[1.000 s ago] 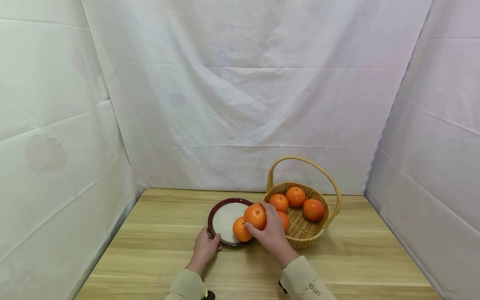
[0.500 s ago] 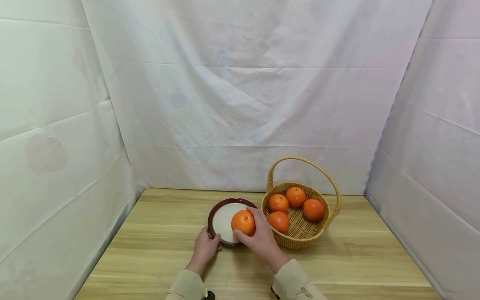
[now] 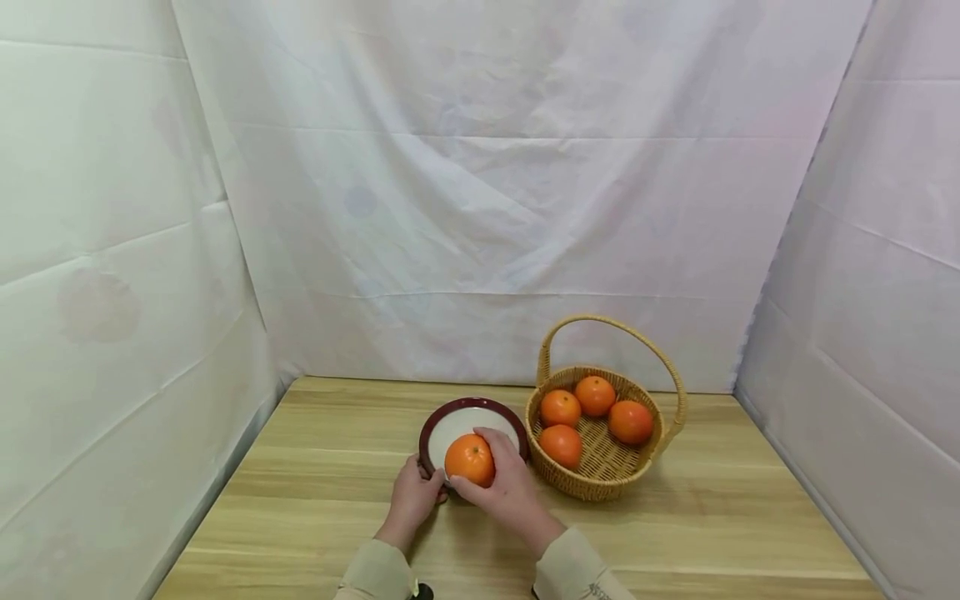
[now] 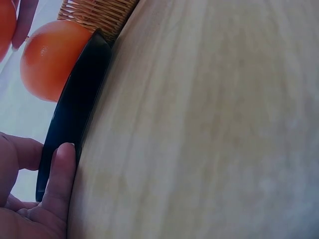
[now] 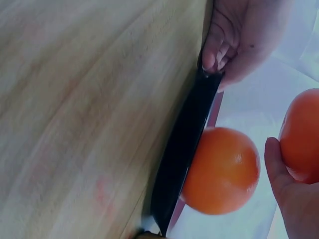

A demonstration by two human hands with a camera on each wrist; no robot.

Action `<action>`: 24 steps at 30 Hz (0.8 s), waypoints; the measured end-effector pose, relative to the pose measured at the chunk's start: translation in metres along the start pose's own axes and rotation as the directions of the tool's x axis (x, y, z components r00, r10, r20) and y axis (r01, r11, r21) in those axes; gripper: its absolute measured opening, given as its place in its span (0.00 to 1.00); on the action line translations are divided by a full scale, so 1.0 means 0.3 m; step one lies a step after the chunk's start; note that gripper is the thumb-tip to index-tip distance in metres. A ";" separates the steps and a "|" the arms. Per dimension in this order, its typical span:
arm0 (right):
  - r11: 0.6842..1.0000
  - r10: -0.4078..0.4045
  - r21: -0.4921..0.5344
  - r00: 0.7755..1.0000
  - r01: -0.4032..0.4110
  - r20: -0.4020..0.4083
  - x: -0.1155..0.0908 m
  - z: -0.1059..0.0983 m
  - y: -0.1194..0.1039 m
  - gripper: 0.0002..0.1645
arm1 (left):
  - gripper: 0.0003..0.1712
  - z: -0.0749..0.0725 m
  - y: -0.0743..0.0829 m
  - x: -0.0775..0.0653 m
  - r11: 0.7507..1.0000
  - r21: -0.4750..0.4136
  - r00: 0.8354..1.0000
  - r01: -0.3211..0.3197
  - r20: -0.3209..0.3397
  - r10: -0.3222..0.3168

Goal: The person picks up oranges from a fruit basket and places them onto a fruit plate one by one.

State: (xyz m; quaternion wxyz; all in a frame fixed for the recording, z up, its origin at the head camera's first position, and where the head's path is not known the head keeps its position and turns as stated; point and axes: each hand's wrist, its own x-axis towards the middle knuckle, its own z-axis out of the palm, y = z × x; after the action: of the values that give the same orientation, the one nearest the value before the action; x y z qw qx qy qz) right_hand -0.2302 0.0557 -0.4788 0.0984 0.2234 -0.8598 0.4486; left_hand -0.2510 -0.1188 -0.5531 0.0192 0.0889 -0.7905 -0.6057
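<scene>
My left hand (image 3: 412,497) pinches the near-left rim of a round plate (image 3: 468,402) with a white middle and dark red rim. The plate's dark outer side (image 4: 75,107) faces the left wrist camera. My right hand (image 3: 508,485) grips an orange (image 3: 469,460), thumb on one side and fingers on the other. This orange is held over the near part of the plate. A second orange (image 5: 222,172) rests on the plate, as both wrist views show; in the head view it is hidden behind the right hand and the held orange.
A wicker basket (image 3: 596,486) with a tall arched handle stands close to the plate's right side. Several oranges (image 3: 596,396) lie in it. The wooden table (image 3: 300,500) is bounded by white cloth (image 3: 480,208) at the back and both sides.
My right hand has carried the orange leftward and slightly down, from above the plate's right side by the basket to its near middle. My left hand stays at the rim.
</scene>
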 end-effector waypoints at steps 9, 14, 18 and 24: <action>0.999 -0.034 0.026 0.997 0.032 0.070 -0.018 0.027 -0.003 0.41 | 0.34 -0.001 0.000 0.007 0.986 0.158 0.996 -0.049 -0.065 0.060; 0.999 -0.016 0.040 0.995 0.012 0.094 -0.022 0.036 0.003 0.41 | 0.34 -0.001 -0.004 0.011 0.986 0.160 0.996 -0.043 -0.065 0.054; 0.999 0.008 0.031 0.994 -0.011 0.104 -0.024 0.041 0.013 0.41 | 0.33 -0.002 -0.004 0.009 0.986 0.160 0.996 -0.052 -0.063 0.062; 0.999 0.025 0.019 0.993 -0.027 0.120 -0.028 0.045 0.031 0.41 | 0.33 -0.005 -0.007 0.009 0.982 0.179 0.995 -0.060 -0.063 0.072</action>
State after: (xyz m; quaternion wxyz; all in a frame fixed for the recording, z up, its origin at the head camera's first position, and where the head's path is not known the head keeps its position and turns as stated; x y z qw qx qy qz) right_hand -0.2267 0.0517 -0.4967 0.0387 0.2395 -0.8624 0.4443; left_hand -0.2532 -0.1212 -0.5551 0.0586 0.0849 -0.8425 -0.5288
